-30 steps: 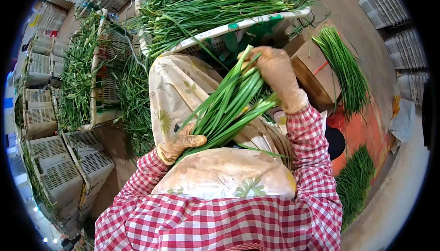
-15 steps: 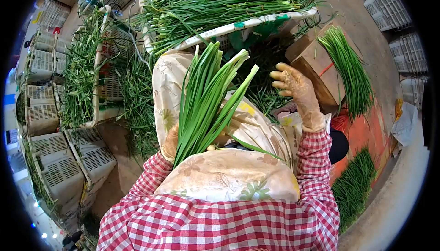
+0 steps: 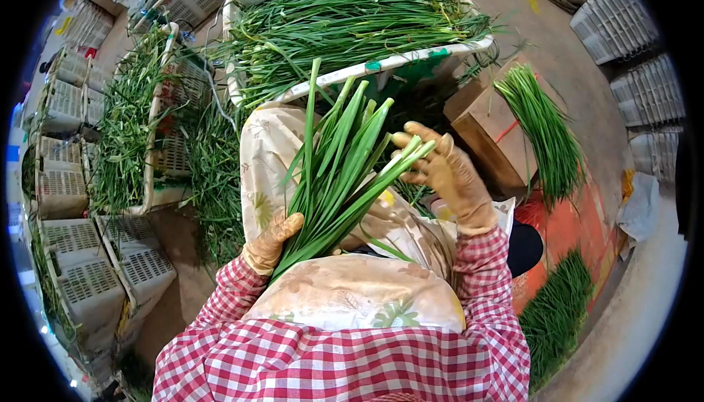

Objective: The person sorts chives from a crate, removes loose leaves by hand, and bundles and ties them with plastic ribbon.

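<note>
A loose bunch of garlic chives lies over my lap, fanned out, with its pale stem ends pointing up and to the right. My left hand, in a thin tan glove, is closed around the lower leafy part. At the pale ends on the right is my gloved right hand, its fingers apart and partly behind the stems. Whether those fingers touch the stems I cannot tell. A cream patterned apron covers my lap beneath the bunch.
In front stands a white crate heaped with chives. A cardboard box at right bears a neat chive bundle; another chive pile lies on the red surface below. Left are a crate of loose greens and stacked crates.
My right hand has moved left and down to the pale stem ends. The chives have spread apart more, and the left hand's thumb now shows on top of the bunch.
</note>
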The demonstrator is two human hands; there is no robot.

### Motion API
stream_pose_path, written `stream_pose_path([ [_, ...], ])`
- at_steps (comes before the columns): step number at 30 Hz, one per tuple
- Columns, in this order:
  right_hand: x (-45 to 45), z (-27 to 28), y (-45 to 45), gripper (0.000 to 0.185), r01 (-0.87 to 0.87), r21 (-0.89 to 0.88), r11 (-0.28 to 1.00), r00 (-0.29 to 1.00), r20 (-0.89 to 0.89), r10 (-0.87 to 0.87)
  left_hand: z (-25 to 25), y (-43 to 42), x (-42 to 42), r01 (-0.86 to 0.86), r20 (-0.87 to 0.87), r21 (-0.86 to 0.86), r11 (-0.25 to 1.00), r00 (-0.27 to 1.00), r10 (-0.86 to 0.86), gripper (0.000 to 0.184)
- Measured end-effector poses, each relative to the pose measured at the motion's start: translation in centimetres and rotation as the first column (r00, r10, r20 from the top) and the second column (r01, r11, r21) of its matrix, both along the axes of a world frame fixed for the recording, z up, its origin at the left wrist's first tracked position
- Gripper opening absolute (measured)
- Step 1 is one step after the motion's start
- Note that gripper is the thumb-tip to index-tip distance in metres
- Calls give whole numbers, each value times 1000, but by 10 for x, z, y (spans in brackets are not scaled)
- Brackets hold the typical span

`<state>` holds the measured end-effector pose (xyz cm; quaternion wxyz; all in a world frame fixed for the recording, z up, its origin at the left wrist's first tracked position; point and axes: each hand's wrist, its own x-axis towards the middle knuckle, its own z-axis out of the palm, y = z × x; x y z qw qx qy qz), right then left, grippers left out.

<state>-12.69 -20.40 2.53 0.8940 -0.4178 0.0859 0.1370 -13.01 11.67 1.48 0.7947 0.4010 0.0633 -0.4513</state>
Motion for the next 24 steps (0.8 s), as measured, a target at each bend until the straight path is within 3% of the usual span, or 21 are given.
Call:
stream_pose_path([
  [2, 1, 23, -9, 64, 78, -343, 936, 997, 42, -67, -15, 10, -3, -5, 189, 176, 984, 982, -29, 69],
  [3, 3, 30, -14, 60, 11, -400, 917, 1000, 18, -4, -23, 21, -2, 59, 211, 258, 964, 971, -116, 67],
  [4, 3, 36, -18, 60, 12, -407, 914, 1000, 14, -7, -17, 16, -2, 63, 208, 251, 966, 971, -117, 67],
  [6, 5, 48, -22, 55, -218, -503, 836, 976, -110, 188, 5, 5, 0, 48, 374, 241, 969, 917, -138, 57],
  [7, 4, 54, -18, 48, -159, -552, 819, 987, -120, 111, 8, 4, -2, 58, 369, 236, 970, 918, -145, 59],
  [10, 3, 56, -22, 43, -233, -665, 710, 972, -144, 184, 24, -5, -5, 15, 311, 154, 988, 948, -62, 59],
  [11, 3, 63, -24, 29, -324, -610, 723, 946, -230, 229, 23, -3, -6, 15, 309, 155, 988, 949, -63, 59],
  [14, 1, 63, -32, 30, -372, -594, 713, 927, -197, 320, 12, 5, -12, -8, 259, 189, 982, 965, -42, 59],
  [15, 1, 67, -34, 31, -421, -628, 655, 904, -228, 362, 4, 9, -13, -26, 224, 170, 985, 974, -13, 60],
  [20, 4, 71, -30, 36, -451, -647, 615, 890, -279, 360, 12, 0, -11, -76, 98, 40, 996, 993, 72, 57],
  [21, 3, 66, -31, 34, -411, -639, 650, 907, -215, 362, -17, 15, -13, -30, 98, -58, 998, 995, 36, 59],
  [24, 1, 60, -33, 29, -364, -639, 678, 913, -101, 396, -15, 8, -14, -134, -3, -54, 990, 991, 134, 61],
])
